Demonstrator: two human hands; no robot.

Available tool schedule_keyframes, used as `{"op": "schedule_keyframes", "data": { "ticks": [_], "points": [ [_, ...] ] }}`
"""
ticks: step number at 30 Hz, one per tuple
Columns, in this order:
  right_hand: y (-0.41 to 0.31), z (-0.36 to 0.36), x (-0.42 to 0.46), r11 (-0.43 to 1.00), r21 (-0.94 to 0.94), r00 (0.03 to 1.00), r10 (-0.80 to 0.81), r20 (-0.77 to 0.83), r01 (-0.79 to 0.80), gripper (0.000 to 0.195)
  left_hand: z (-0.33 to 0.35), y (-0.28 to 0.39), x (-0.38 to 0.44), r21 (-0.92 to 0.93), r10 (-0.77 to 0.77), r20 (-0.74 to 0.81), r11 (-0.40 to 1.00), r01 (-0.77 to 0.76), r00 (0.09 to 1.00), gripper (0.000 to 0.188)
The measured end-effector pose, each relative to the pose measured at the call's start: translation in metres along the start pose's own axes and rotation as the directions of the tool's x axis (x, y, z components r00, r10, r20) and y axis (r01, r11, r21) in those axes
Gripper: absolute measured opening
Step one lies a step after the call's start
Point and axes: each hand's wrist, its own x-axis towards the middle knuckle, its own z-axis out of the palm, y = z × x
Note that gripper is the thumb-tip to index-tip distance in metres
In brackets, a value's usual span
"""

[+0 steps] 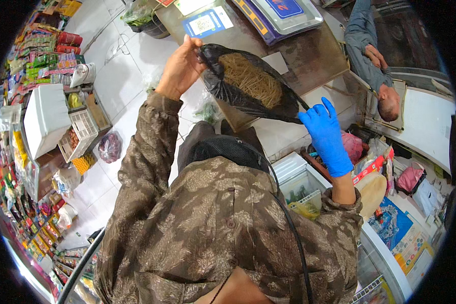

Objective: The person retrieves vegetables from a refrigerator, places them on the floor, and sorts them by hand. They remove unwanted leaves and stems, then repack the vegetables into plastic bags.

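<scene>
A black plastic bag (231,95) is stretched wide between my two hands, its mouth facing up. Thin brown dried strands (252,80), perhaps dried noodles or stems, lie in a heap inside it. My bare left hand (183,65) pinches the bag's rim at the upper left. My right hand (324,136), in a blue glove, holds the opposite rim at the right. The bag is over the near edge of a brown table (307,64); whether it rests on the table I cannot tell.
On the table are a scale with a metal tray (288,22), a blue printed card (208,22) and a white slip (276,62). A person (376,57) is at the right beyond it. A freezer (302,171) stands near my right side; crates (78,131) and packaged goods fill the left.
</scene>
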Motion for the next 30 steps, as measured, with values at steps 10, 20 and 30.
{"op": "schedule_keyframes", "data": {
  "ticks": [10,20,30],
  "points": [
    [-0.028,0.030,0.100,0.783,0.571,0.897,0.037,-0.440,0.247,0.031,0.093,-0.014,-0.044,0.756,0.105,0.654,-0.051,-0.653,0.749,0.016],
    [-0.024,-0.029,0.081,0.900,0.215,0.925,-0.368,-0.093,0.380,0.010,0.084,-0.107,-0.044,-0.295,-0.289,0.333,0.872,0.390,0.898,0.064],
    [-0.020,0.085,0.067,-0.781,0.620,0.835,0.293,0.467,-0.073,0.031,0.078,-0.148,-0.041,0.434,0.014,0.067,0.900,-0.042,0.998,0.024]
  ]
}}
